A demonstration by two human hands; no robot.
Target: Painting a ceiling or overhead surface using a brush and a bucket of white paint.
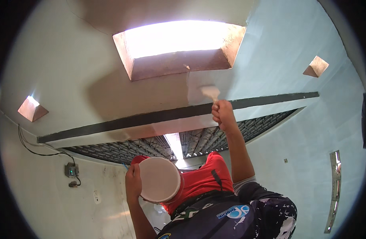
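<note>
Cream-coloured and slightly blurred, a flat paintbrush [211, 92] stands head-up just right of the centre of the frame, and your right hand [224, 114] has its fingers curled tight around the handle. Behind the brush head lies the painted wall [151, 89], dull beige toward the left and pale blue toward the right, with a fairly straight edge between the two tones just left of the brush; you cannot tell from this view whether the bristles touch it. At the lower centre, your left hand [133, 181] is partly closed on the left side of a round bucket [180, 192] with a pale, off-white circular face and a reddish-brown side, its fingers against the rim. You cannot tell whether that face is paint or a lid. The bucket is in front of your red trousers [205, 175], beside your dark printed shirt [215, 217]. Above the brush, a bright, deep-set rectangular opening [175, 38] fills the upper centre, and a long dark grey band [163, 116] crosses the frame below the brush head, behind your right hand. Toward the lower left, a small grey electrical box [71, 170] with a black cable [39, 153] sits on a pale wall section [35, 187].
</note>
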